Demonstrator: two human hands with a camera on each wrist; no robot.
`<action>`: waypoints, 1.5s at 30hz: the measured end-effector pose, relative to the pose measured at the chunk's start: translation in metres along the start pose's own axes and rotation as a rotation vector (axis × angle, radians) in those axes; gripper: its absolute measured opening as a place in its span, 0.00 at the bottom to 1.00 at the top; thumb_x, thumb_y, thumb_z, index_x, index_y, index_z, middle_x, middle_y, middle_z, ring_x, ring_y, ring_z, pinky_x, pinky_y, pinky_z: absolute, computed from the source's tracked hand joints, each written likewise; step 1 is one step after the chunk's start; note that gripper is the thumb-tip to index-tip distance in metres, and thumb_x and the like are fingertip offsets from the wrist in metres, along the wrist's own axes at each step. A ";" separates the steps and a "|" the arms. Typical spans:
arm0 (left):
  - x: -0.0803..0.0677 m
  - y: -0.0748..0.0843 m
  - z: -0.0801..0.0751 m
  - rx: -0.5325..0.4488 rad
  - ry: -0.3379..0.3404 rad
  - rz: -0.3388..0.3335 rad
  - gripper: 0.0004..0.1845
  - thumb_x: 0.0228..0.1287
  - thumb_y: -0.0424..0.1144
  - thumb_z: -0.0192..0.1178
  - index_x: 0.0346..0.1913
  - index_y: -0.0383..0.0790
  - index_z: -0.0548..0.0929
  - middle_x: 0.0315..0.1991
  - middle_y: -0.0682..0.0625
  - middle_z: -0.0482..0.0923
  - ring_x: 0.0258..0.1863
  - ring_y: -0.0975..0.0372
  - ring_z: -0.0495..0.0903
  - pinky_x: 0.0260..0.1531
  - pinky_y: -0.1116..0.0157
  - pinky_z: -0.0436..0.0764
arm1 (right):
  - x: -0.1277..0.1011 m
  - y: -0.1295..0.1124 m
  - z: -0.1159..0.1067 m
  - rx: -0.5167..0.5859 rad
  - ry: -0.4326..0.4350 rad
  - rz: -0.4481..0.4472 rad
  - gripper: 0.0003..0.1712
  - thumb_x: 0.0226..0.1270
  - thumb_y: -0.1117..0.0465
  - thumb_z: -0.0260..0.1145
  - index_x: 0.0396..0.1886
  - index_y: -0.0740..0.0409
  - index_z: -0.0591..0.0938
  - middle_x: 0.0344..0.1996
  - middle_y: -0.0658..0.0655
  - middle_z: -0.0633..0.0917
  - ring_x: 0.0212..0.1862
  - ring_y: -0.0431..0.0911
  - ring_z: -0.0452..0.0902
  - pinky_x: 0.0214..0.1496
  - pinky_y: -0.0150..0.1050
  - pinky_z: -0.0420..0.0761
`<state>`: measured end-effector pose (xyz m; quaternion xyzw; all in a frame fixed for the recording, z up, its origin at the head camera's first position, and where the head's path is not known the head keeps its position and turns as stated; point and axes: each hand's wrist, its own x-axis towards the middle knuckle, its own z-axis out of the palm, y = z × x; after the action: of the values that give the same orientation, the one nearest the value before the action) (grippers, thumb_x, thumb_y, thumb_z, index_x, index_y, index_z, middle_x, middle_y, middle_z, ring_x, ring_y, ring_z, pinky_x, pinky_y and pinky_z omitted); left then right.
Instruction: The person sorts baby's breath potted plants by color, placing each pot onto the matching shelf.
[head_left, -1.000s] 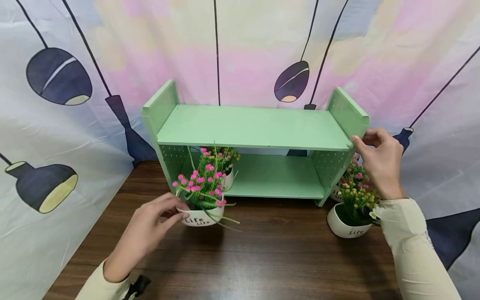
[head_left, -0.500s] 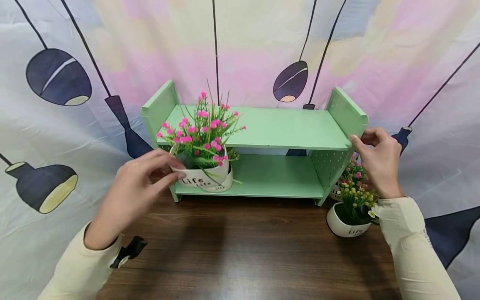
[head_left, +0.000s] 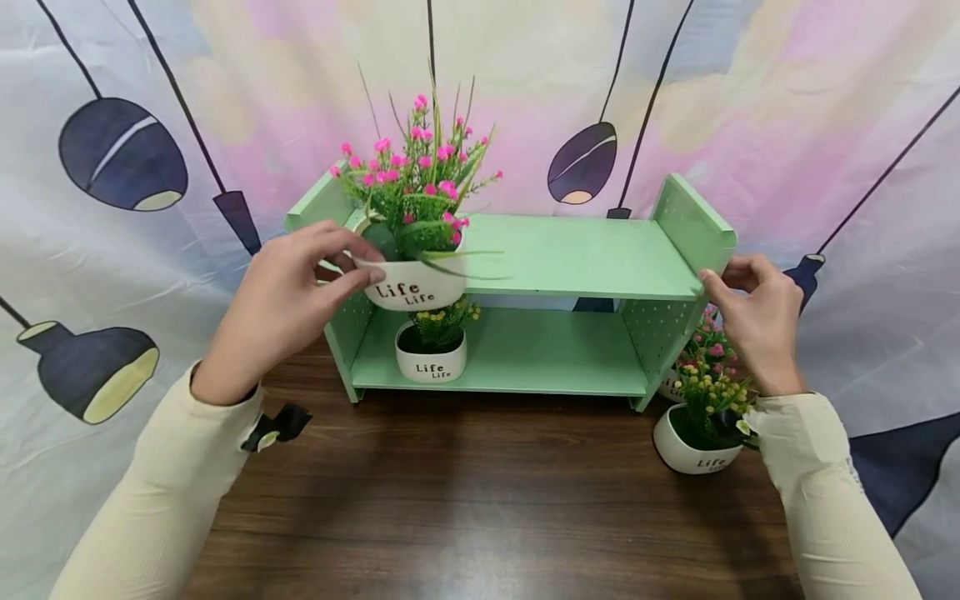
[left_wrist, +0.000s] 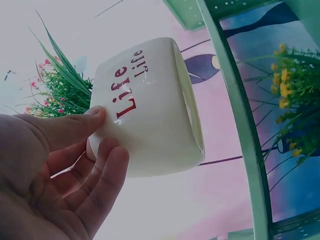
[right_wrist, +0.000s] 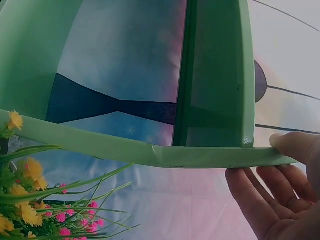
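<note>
In the head view my left hand [head_left: 292, 287] pinches the left rim of a white flowerpot [head_left: 420, 286] with pink artificial flowers and "Life Life" lettering. It hangs in front of the upper board of a green two-tier shelf [head_left: 570, 254], at the left. The left wrist view shows the thumb on the lettered wall of the pot [left_wrist: 150, 110]. At the shelf's right side panel, my right hand [head_left: 757, 317] grips the front edge. In the right wrist view its thumb lies on one face of the panel edge [right_wrist: 210, 157], fingers on the other.
A potted plant with yellow flowers [head_left: 431, 358] stands on the lower board, at the left. To the right of the shelf, on the brown wooden table [head_left: 480, 483], are a yellow-flowered pot [head_left: 696, 442] and a pink-flowered one [head_left: 670, 385] behind it. A patterned curtain [head_left: 510, 100] hangs behind.
My left hand has raised the pink-flowered pot from low before the shelf to the upper board's height. The yellow-flowered pot on the lower board shows more now. My right hand has stayed on the panel.
</note>
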<state>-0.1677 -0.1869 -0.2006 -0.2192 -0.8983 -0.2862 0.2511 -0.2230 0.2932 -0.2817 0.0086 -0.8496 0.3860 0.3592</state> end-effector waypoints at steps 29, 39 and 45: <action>0.060 -0.042 0.035 -0.045 -0.099 -0.127 0.08 0.76 0.38 0.65 0.50 0.37 0.89 0.57 0.42 0.84 0.51 0.48 0.81 0.43 0.53 0.73 | 0.001 0.003 0.000 -0.005 -0.004 0.007 0.21 0.74 0.55 0.72 0.55 0.67 0.85 0.45 0.68 0.89 0.34 0.20 0.77 0.40 0.21 0.73; 0.060 -0.042 0.036 -0.065 -0.076 -0.130 0.10 0.77 0.38 0.64 0.53 0.37 0.88 0.59 0.42 0.83 0.52 0.48 0.79 0.45 0.53 0.72 | -0.001 0.000 -0.002 -0.007 -0.003 -0.005 0.20 0.75 0.55 0.71 0.54 0.67 0.85 0.45 0.70 0.89 0.35 0.20 0.76 0.43 0.24 0.73; 0.058 -0.041 0.038 -0.075 -0.066 -0.131 0.11 0.77 0.39 0.64 0.53 0.37 0.88 0.61 0.41 0.82 0.53 0.47 0.79 0.44 0.53 0.71 | -0.001 0.003 -0.004 0.007 -0.011 -0.009 0.19 0.74 0.57 0.72 0.55 0.68 0.85 0.46 0.71 0.89 0.35 0.20 0.77 0.42 0.22 0.72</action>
<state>-0.2468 -0.1792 -0.2106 -0.1785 -0.9072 -0.3280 0.1936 -0.2209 0.2971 -0.2824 0.0159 -0.8503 0.3872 0.3562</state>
